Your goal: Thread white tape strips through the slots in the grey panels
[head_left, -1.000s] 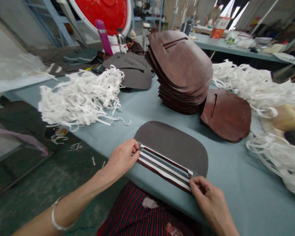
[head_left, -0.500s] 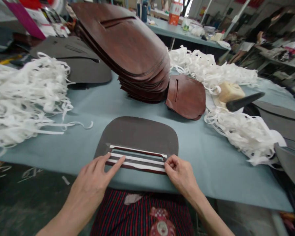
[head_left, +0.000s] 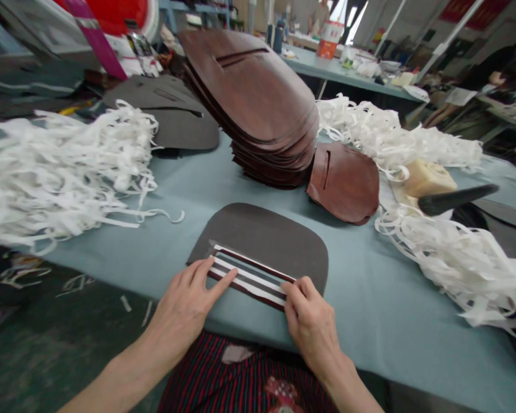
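A dark grey panel with rounded far corners lies flat in front of me. Along its near side runs a long slot edged in dark brown leather, with white tape strips beside it. My left hand has its fingers spread, and its fingertips rest on the left end of the strips. At the right end, my right hand is closed in a pinch on the end of a white tape strip; the fingertips hide that end.
A tall stack of brown leather panels stands behind, beside a smaller brown leather piece. Heaps of white ribbon-like strips lie left and right. A yellowish block and a black-handled tool sit at right.
The view has swung left, so things appear farther right and the panel looks more tilted. My right hand has turned over the strips' right end. My left hand keeps its place on the left end.
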`<state>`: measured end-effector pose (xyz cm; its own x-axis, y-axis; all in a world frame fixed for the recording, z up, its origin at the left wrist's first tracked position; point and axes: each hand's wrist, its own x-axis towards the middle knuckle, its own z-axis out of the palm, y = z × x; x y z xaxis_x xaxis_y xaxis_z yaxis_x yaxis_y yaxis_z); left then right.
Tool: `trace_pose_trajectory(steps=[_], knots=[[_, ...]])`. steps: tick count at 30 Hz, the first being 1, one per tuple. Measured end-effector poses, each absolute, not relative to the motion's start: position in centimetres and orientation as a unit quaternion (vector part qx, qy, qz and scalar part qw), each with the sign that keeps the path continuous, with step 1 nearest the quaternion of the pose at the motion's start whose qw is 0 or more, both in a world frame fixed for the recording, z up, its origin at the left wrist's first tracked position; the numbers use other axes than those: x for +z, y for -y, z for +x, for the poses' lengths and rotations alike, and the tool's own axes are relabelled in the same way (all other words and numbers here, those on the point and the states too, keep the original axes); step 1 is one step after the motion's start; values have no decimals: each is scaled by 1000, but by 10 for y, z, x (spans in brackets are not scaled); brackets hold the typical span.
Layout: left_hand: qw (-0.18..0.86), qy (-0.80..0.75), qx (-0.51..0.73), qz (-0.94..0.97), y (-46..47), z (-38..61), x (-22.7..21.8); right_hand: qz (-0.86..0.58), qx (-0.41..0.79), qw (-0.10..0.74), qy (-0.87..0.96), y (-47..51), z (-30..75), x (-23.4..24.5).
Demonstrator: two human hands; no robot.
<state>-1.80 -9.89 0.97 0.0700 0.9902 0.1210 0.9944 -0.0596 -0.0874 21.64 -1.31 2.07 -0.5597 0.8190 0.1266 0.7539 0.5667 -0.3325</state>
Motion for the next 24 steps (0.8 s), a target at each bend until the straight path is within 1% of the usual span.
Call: trace_pose_trajectory(steps=[3,9,11,14,16,18,20,24], knots=[[48,684,-44,-726,84,-23,13,-369,136,147,907,10,205,21],[22,713,-134,-688,71,-27,14,-390,152,134,898,-11,200,17],[11,721,-171,-672,71,-28,13,-407,116,92,901,-16,198,18],[-12,721,-219,-658,73,-31,10,-434,42,1,900,-20,190,23],[-23,717,-245,-652,74,-34,8,-431,12,-31,902,-20,185,27],[-33,715,-263,-646,75,-35,6,-408,-2,-29,912,-21,185,27],[-40,715,-275,-641,76,-37,5,-385,-4,-4,923,-23,188,24],[-46,715,-291,-634,77,-36,6,-365,46,54,928,-29,198,13]])
